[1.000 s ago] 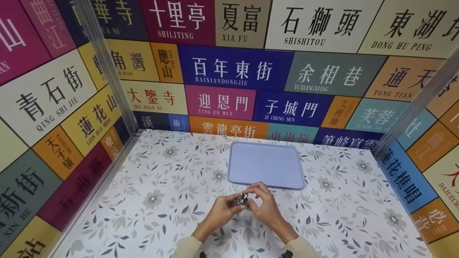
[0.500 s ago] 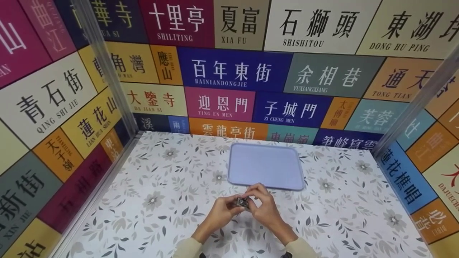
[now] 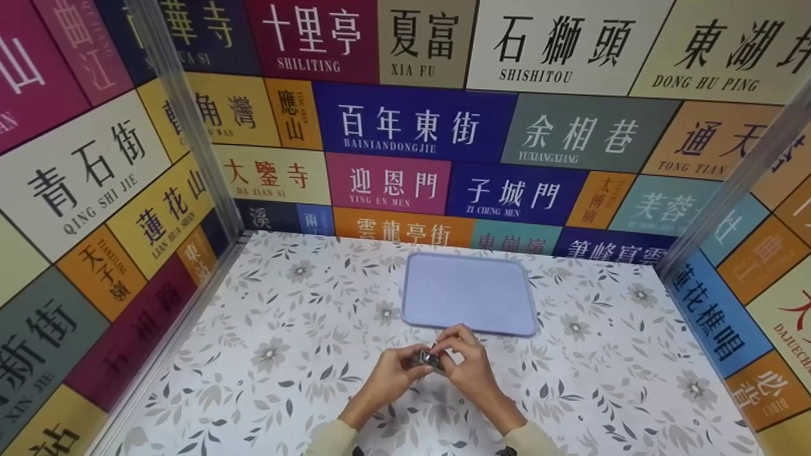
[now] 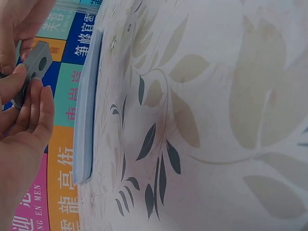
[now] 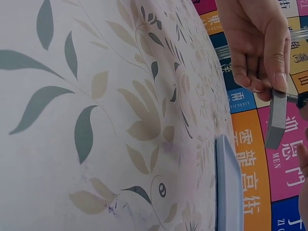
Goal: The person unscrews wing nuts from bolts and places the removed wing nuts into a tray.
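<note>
My left hand [image 3: 391, 379] pinches a small grey metal block [image 4: 37, 61] between thumb and fingers. The left wrist view shows a round hole in the block. In the right wrist view, a threaded bolt [image 5: 291, 97] with a black end [image 5: 302, 99] sticks out from the block's side. My right hand [image 3: 467, 367] meets the left over the table, its thumb and index finger pinching around the bolt's dark end; its fingers partly hide that end. Both hands are in front of the tray, close to its near edge in the head view.
A pale lavender rectangular tray [image 3: 469, 294] lies behind the hands on a white table [image 3: 285, 405] with a leaf and flower pattern. Walls of coloured panels [image 3: 415, 120] with Chinese lettering enclose the back and both sides.
A shiny part that stood up at the metal piece one second ago now lies lower, and the right fingertips have shifted slightly around it. Both hands stay in nearly the same place.
</note>
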Available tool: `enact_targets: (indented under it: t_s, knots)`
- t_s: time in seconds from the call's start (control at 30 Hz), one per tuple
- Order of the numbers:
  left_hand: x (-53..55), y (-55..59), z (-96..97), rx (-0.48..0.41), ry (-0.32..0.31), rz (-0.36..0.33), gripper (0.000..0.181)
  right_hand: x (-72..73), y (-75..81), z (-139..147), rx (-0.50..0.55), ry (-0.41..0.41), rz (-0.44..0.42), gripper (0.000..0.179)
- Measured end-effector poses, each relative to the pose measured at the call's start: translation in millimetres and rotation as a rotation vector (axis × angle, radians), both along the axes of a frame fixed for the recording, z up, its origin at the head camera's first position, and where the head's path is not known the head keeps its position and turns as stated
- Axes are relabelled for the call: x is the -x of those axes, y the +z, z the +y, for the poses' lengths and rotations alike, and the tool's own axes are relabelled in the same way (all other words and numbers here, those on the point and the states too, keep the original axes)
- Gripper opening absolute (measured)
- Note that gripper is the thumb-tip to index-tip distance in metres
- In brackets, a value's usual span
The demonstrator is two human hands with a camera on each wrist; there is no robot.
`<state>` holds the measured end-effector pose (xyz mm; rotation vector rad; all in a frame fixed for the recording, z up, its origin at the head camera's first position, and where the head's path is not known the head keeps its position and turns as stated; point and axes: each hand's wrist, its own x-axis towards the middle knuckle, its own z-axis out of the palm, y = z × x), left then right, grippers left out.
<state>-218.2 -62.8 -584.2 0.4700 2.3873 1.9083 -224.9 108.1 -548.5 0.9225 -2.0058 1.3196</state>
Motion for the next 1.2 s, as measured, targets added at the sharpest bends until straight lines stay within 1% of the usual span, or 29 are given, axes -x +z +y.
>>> enact_targets:
  t_s: [0.2,0.4,0.57,0.63,0.73,0.87,0.93,1.0,1.2]
  knots:
    - [-0.1,-0.2,0.6,0.001,0.007,0.017,0.028,-1.7,2.2,1,0.021,-0.002,-0.021,0.026]
    - [-0.7,0.7,0.3,-0.001,0.007,0.014,0.031,-2.4,2.9,1,0.017,-0.032,-0.032,0.025]
    - [0.0,0.1,-0.4,-0.010,0.003,0.007,0.032,-2.2,3.5,2,0.046,-0.046,-0.061,0.028]
    - [0.4,0.0,-0.5,-0.009,0.005,0.009,0.032,0.5,-0.7,4,0.050,-0.055,-0.072,0.027]
    - [0.9,0.6,-0.4,0.002,0.008,0.015,0.031,6.9,-11.6,6,0.034,-0.060,-0.072,0.026]
    - [1.0,1.9,-0.4,0.012,-0.002,0.013,0.029,11.8,-23.4,11,-0.013,-0.034,-0.107,0.028]
    - [0.9,1.9,-0.1,0.018,-0.001,0.008,0.029,12.3,-25.8,12,-0.034,-0.016,-0.131,0.027]
    - [0.9,1.7,0.5,0.019,0.003,0.009,0.029,12.5,-27.1,13,-0.045,0.003,-0.139,0.026]
    - [0.7,1.6,1.6,0.010,0.005,0.005,0.031,12.5,-27.5,13,-0.038,0.041,-0.112,0.022]
